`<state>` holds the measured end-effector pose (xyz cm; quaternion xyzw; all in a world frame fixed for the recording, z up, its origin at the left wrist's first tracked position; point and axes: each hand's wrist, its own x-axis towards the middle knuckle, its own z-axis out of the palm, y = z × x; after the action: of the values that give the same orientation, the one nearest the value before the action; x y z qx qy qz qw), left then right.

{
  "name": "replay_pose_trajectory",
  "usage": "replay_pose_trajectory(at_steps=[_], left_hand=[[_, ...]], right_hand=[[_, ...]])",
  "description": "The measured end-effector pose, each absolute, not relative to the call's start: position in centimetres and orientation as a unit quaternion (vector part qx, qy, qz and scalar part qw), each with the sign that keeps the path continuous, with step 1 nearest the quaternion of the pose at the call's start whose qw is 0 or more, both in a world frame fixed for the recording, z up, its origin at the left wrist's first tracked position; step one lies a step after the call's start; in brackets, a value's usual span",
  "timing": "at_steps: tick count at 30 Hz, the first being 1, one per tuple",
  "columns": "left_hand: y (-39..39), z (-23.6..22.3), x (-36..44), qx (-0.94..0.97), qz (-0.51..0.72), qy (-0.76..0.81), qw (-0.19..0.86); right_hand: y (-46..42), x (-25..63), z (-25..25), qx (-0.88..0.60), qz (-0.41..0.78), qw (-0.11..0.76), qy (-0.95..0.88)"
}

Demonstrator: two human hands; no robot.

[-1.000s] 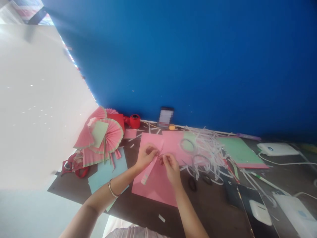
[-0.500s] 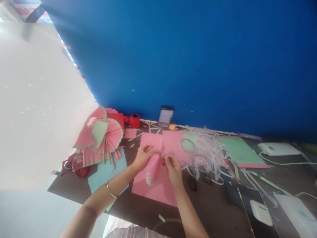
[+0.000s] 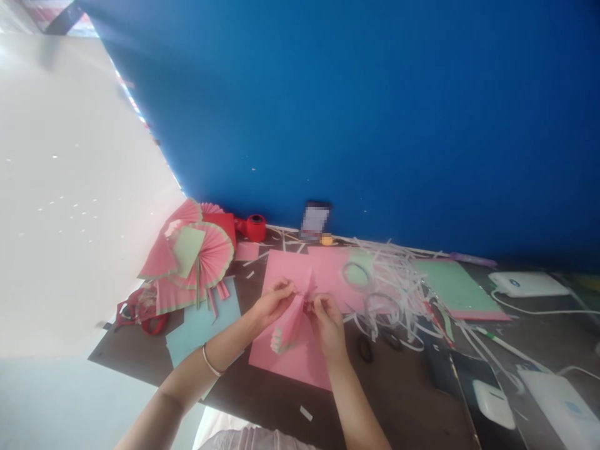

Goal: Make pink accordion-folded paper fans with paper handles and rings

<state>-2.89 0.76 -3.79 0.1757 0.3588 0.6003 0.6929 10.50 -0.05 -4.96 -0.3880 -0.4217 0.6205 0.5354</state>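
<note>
A pleated pink paper fan (image 3: 291,322) with a green-edged end is held up between both hands, pinched narrow at its middle. My left hand (image 3: 276,301) is closed, its thumb and fingertips pinching at the fan's narrow middle from the left. From the right, my right hand (image 3: 329,317) is closed at the same spot, fingers curled in. Whether something thin, such as a thread, is between the fingertips is too small to tell. Beneath the hands lies a pink paper sheet (image 3: 267,356) on the dark table (image 3: 262,406).
Finished pink-and-green fans (image 3: 216,253) are piled at the left beside blue paper sheets (image 3: 187,337). A red tape roll (image 3: 255,229) stands near the wall. White paper strips (image 3: 398,281) are heaped right of the hands, near scissors (image 3: 365,349). A white earbud case (image 3: 493,403) lies farther right.
The pleated fan has turned from a flat folded strip to one spread at its lower, green-edged end. My hands stay near its middle; my left fingers have drawn slightly left and lower.
</note>
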Motion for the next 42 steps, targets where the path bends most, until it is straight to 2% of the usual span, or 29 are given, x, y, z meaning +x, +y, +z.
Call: replay_pose_trajectory(at_steps=[7, 16, 22, 30, 42], left_hand=[[0.1, -4.5, -3.4, 0.180, 0.571, 0.384, 0.703], [-0.2, -4.7, -3.6, 0.314, 0.568, 0.455, 0.610], [-0.1, -4.7, -3.5, 0.323, 0.570, 0.401, 0.640], [0.1, -3.6, -3.1, 0.406, 0.583, 0.446, 0.544], [0.1, -4.1, -2.9, 0.264, 0.571, 0.375, 0.681]], right_hand=[[-0.6, 10.4, -4.1, -0.417, 0.549, 0.525, -0.499], [-0.5, 9.9, -4.3, -0.352, 0.652, 0.528, -0.414], [-0.5, 9.8, -4.3, -0.362, 0.652, 0.521, -0.415], [-0.4, 9.8, -4.5, -0.355, 0.632, 0.527, -0.443], [-0.5, 9.1, -4.5, -0.347, 0.655, 0.548, -0.389]])
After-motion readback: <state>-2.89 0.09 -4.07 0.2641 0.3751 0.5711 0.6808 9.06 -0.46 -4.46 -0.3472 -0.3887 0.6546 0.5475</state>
